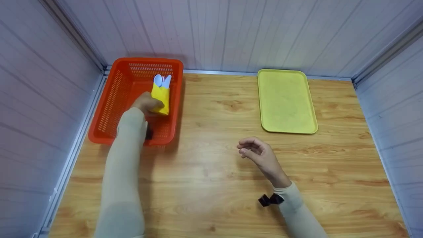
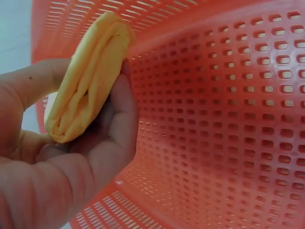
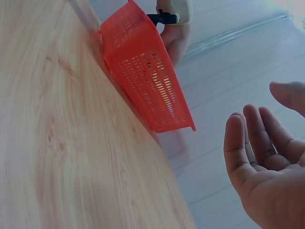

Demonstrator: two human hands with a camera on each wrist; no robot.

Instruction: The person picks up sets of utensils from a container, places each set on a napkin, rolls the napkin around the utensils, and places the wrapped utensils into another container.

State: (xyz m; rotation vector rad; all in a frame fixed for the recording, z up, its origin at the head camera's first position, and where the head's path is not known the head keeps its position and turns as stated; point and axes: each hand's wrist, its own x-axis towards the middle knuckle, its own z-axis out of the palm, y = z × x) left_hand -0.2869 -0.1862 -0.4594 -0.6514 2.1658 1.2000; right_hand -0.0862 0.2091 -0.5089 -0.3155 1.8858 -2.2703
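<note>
My left hand (image 1: 145, 102) is over the red plastic basket (image 1: 180, 99) and grips a folded yellow napkin (image 1: 160, 97). Out of the napkin's far end stick a pale spoon (image 1: 158, 80), a fork (image 1: 163, 79) and a knife (image 1: 168, 81). In the left wrist view, thumb and fingers close round the folded end of the napkin (image 2: 90, 81), beside the basket's perforated wall (image 2: 228, 109). My right hand (image 1: 261, 155) hovers by itself near the middle of the table, its fingers loosely bent and nothing between them. The right wrist view shows those fingers (image 3: 236, 143) apart from the thumb.
A yellow tray (image 1: 287, 100) lies at the back right of the wooden table (image 1: 211, 165). Panelled walls (image 1: 224, 36) enclose the table at the back and both sides. The basket stands in the back left corner, its raised rim around the left hand.
</note>
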